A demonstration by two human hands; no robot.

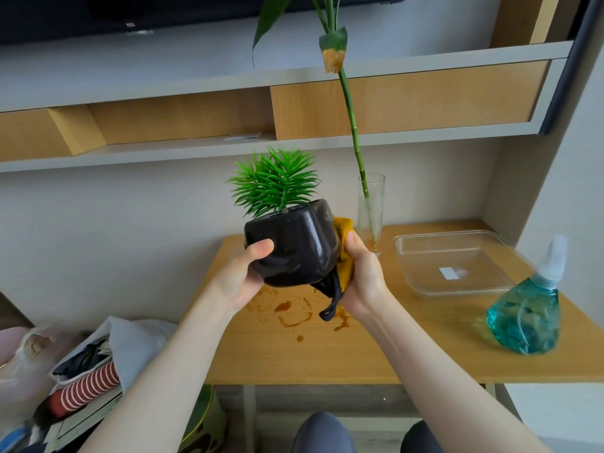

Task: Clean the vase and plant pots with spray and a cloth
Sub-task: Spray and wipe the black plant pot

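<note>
A glossy black plant pot (294,248) holding a spiky green plant (274,183) is held tilted above the wooden table (327,348). The left hand (242,276) is clamped on its left side; the right hand (362,279) presses a mustard cloth (344,246) against its right side. Behind, a glass vase (371,210) holds 1 bamboo stalk (354,125). A clear tray (457,263) holds only a white label; the spray bottle (526,308) holds teal liquid

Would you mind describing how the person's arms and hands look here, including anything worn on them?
Both forearms are bare right up to the bottom edge of the picture: no sleeves show. The left hand and right hand wear no gloves, and no rings, watch or bracelets are visible. Fingernails look short and unpainted.
</note>
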